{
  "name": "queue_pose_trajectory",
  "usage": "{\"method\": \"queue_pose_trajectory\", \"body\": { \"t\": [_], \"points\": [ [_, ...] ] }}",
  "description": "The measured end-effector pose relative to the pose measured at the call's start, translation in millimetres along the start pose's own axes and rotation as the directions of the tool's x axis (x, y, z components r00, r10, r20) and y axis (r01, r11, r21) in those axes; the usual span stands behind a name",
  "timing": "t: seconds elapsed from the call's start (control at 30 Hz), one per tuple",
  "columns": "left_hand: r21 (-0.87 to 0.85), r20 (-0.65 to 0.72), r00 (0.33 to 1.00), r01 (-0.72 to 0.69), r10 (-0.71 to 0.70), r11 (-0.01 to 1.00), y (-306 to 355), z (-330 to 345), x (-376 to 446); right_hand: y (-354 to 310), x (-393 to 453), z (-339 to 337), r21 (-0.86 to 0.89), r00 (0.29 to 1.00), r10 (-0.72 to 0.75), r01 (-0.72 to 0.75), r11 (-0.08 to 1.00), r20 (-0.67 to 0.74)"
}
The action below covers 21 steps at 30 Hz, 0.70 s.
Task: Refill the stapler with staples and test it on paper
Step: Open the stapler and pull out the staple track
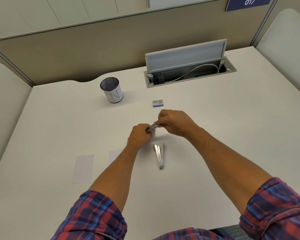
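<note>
A: Where was the stapler (pixel 160 155)?

B: It lay open on the white counter (pixel 232 129), its two metal arms spread like a V, just in front of the hands and apart from them.

A: And the hands?

B: Both were raised a little over the counter, close together. The left hand (pixel 140 134) had its fingers curled around a small metal piece, I think a strip of staples (pixel 153 126). The right hand (pixel 175 122) pinched the other end of the same strip with its fingertips. So each grip was clamped on the strip, though the picture was blurred there.

A: The staple box?

B: A small box (pixel 157 103) stood behind the hands, not touched.

A: And the paper?

B: One slip of paper (pixel 83 168) lay to the left, near the front edge. A second slip (pixel 115 154) lay beside it, partly hidden under the left forearm.

A: Anything else?

B: A pen cup (pixel 111 90) stood far left, and an open cable hatch (pixel 189 66) with a white cable was at the back.
</note>
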<state>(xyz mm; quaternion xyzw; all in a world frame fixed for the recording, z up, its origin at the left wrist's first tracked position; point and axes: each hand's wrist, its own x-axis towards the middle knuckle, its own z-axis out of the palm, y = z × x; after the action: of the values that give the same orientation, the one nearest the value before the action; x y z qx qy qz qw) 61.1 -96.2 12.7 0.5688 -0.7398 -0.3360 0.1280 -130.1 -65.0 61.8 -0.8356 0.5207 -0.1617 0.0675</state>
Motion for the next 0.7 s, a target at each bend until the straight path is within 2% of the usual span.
{"method": "queue_pose_trajectory", "body": {
  "t": [0.1, 0.2, 0.33, 0.53, 0.63, 0.7],
  "points": [
    [-0.091, 0.038, 0.999, 0.008, -0.005, 0.996, -2, -2, -2, 1, -2, -2, 0.054, 0.997, 0.076, -0.078, 0.996, 0.026],
    [-0.182, -0.015, 1.0, 0.013, -0.016, 0.983, 3, -6, -4, 5, -4, -1, 0.117, 0.99, 0.138, -0.137, 0.984, 0.0],
    [-0.152, -0.054, 0.998, 0.037, -0.046, 0.988, 12, -5, -4, 10, -3, -5, 0.151, 0.985, 0.17, -0.169, 0.974, 0.002],
    [-0.211, -0.108, 0.993, 0.032, -0.056, 0.977, 21, -7, -5, 6, 6, -24, 0.197, 0.992, 0.126, -0.122, 0.973, -0.009],
    [-0.319, -0.029, 0.999, 0.023, -0.034, 0.947, 26, -10, -4, 2, 19, -41, 0.172, 0.995, 0.101, -0.099, 0.98, -0.004],
    [-0.332, 0.011, 0.999, 0.04, -0.038, 0.943, 26, -14, -4, 1, 24, -48, 0.129, 0.996, 0.08, -0.083, 0.988, 0.029]
  ]
}}
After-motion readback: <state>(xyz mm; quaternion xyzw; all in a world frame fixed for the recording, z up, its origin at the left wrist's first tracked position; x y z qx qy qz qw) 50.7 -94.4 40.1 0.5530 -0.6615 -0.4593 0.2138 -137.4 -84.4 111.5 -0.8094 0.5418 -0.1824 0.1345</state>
